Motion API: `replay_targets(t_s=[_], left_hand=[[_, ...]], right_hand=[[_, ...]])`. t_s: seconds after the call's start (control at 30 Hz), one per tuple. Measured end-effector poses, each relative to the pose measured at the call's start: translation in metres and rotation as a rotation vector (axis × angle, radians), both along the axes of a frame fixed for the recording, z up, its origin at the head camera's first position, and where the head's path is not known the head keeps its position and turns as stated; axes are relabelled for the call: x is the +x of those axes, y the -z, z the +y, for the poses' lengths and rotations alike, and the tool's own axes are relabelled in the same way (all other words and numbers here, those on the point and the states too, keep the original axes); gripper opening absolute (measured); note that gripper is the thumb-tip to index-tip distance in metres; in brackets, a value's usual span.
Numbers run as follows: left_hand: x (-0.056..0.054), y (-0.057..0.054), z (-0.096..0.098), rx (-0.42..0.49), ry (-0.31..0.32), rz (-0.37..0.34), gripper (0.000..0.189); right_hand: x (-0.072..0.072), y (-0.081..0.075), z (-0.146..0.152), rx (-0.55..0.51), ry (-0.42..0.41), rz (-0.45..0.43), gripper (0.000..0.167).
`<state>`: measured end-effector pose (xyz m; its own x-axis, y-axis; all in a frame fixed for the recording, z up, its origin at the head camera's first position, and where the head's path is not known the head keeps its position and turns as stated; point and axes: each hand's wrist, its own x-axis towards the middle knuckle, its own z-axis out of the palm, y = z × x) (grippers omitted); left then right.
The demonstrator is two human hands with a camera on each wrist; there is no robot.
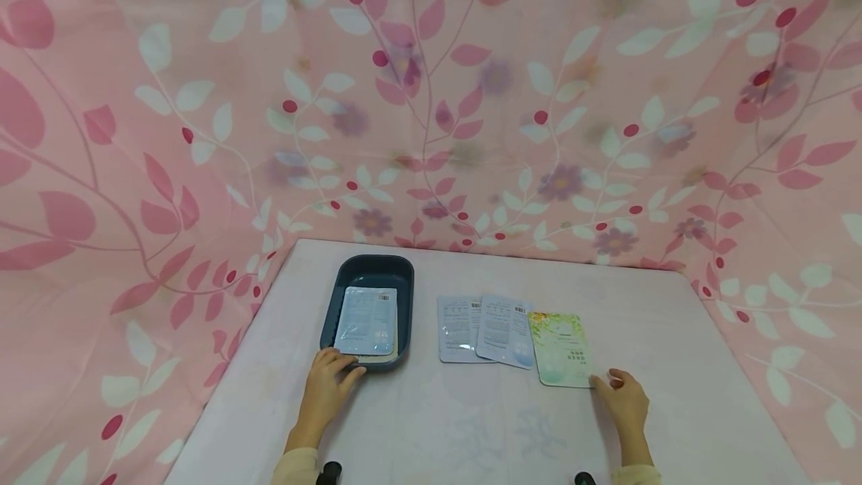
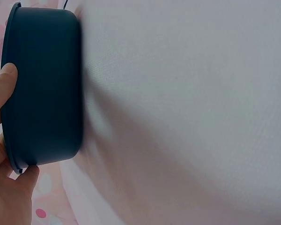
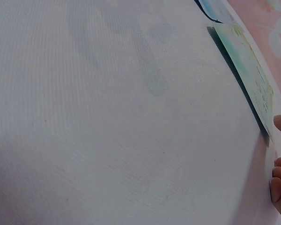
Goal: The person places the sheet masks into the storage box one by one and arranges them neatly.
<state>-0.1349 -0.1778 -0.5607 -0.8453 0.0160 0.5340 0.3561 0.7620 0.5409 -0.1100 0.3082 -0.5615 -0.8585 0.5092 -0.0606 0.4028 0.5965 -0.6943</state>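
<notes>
My left grip (image 1: 326, 386) holds the near-left corner of a dark blue, round-cornered plastic tray (image 1: 378, 271), fingers and thumb bent about its rim. My right grip (image 1: 625, 400) is loosely curled and part-way open, thumb and forefinger apart, thumb tip at the nearest corner of a flat, pale green, leaf-printed packet (image 1: 560, 350); whether they touch, I cannot tell. The step in hand, I judge, is taking up that packet with the tray steadied; the next move calls for a pinch on the corner. Left of the right grip, past the green packet, two overlapping pale blue foil packets (image 1: 460, 331) lie on the white cloth-covered table (image 1: 417, 432). Just beyond the left grip, inside the tray, a glossy pale blue packet (image 1: 367, 320) covers most of something cream-coloured (image 1: 380, 358). Beyond both grips rises a pink, leaf-patterned fabric backdrop (image 1: 431, 107).
</notes>
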Motion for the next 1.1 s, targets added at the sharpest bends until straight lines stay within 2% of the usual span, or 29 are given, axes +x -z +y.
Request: replay_targets(t_s=[0.2, 0.4, 0.6, 0.8, 1.1], left_hand=[[0.0, 0.0, 0.0, 0.01, -0.003, -0.028, 0.021], [0.0, 0.0, 0.0, 0.008, -0.007, -0.014, 0.022], [0.0, 0.0, 0.001, 0.001, -0.006, -0.003, 0.023], [0.001, -0.002, 0.001, 0.007, -0.011, -0.034, 0.022], [0.001, -0.002, 0.001, 0.016, -0.007, -0.056, 0.023]], right_hand=[[-0.001, 0.003, -0.002, -0.002, 0.017, -0.014, 0.049], [-0.002, 0.002, -0.006, 0.007, 0.02, -0.01, 0.048], [-0.003, 0.006, -0.01, 0.022, -0.001, -0.015, 0.048], [-0.005, 0.004, -0.014, 0.02, -0.027, -0.058, 0.051], [-0.006, 0.003, -0.017, 0.012, 0.01, -0.07, 0.05]])
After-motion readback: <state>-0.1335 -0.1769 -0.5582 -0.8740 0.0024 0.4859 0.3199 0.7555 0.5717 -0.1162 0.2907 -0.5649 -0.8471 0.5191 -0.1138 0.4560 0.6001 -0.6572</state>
